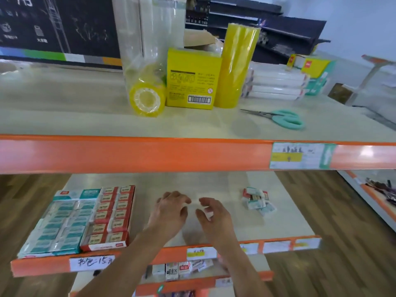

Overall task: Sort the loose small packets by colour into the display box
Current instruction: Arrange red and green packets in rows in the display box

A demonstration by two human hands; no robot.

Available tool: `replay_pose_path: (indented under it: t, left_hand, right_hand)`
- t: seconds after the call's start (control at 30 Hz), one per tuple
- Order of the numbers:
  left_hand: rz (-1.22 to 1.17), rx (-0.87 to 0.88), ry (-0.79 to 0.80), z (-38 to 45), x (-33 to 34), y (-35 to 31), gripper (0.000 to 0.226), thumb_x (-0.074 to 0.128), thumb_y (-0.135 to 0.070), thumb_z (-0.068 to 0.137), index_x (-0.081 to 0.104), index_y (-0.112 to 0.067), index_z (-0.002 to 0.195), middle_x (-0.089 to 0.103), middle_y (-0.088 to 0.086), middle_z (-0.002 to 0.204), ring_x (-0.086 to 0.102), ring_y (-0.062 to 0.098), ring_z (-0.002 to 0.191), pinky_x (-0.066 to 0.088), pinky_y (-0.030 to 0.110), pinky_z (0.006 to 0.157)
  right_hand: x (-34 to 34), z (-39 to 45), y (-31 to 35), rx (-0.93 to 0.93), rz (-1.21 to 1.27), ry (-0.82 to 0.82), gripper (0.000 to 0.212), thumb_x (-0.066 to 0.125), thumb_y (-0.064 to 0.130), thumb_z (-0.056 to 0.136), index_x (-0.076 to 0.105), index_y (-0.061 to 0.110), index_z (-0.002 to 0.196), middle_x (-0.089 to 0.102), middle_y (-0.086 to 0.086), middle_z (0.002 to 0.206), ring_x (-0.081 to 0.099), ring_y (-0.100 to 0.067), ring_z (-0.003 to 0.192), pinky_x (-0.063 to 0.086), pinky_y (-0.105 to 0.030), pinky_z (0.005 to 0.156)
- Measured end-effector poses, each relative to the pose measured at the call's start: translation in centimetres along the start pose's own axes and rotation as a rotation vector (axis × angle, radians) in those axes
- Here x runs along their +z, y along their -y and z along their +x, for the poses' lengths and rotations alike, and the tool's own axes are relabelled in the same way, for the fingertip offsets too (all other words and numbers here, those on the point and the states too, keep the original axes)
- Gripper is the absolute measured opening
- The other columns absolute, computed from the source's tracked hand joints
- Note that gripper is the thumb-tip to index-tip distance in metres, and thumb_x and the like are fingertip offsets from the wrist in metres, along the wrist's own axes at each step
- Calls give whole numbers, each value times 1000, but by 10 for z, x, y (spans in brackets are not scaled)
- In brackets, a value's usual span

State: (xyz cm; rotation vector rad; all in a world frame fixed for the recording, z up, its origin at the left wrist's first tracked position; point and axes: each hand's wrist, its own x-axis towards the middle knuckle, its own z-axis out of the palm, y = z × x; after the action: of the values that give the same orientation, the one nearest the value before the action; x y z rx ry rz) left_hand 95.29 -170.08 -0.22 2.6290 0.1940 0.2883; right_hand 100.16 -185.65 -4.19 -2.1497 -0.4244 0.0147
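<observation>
The display box (126, 213) lies flat at the left of the lower shelf. Teal packets (64, 224) fill its left rows and red packets (111, 215) fill its right rows. A heap of loose small packets (257, 200), red and teal mixed, lies at the right of the same shelf. Both hands hover over the shelf between box and heap. My left hand (171, 211) has loosely curled fingers and holds nothing. My right hand (214, 217) curls its thumb and fingers round a small pale packet (209, 211), which is blurred.
The orange front rail (150, 155) of the upper shelf juts out just above the hands. On that upper shelf stand yellow tape rolls (147, 99), a yellow box (192, 80) and teal scissors (285, 118). More small boxes (177, 269) sit on the shelf below.
</observation>
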Motion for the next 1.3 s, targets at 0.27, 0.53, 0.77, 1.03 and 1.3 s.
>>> replay_pose_path:
  t: [0.27,0.53,0.77,1.03,1.3]
  left_hand:
    - [11,43,67,14,24,-35,30,51,-21,90,61,-32,117,58,-11,119,48,13,116,37,28,98]
    - [-15,119,134,25,50,-69,32,51,-22,89,61,-32,118,59,-11,119,49,12,114,41,28,96]
    - [-44,176,185,33,71,-96,33,50,-20,89,60,-29,120,55,-10,121,48,14,112,42,29,94]
    - [-17,235,262,41,100,-122,48,50,-20,90,46,-28,138,31,-10,151,44,20,121,41,34,99]
    - [-79,265,238,47,118,-138,56,54,-17,88,40,-28,141,36,-10,148,45,20,119,40,31,100]
  right_hand:
    - [-29,0,-24,47,-24,-53,31,67,21,89,64,20,119,66,10,111,59,-4,90,49,-22,77]
    - [-63,-5,-43,95,-72,-102,30,66,24,89,63,26,119,63,15,108,57,2,92,50,-23,79]
    - [-92,-9,-57,177,-71,-110,29,64,27,92,62,24,121,61,14,110,57,-3,95,48,-21,83]
    - [-118,-8,-79,239,-173,-169,32,61,22,92,63,21,125,60,5,126,54,-14,116,41,-22,96]
    - [-131,-10,-90,204,-350,-127,41,55,22,92,59,25,132,54,12,140,46,-14,126,29,-15,101]
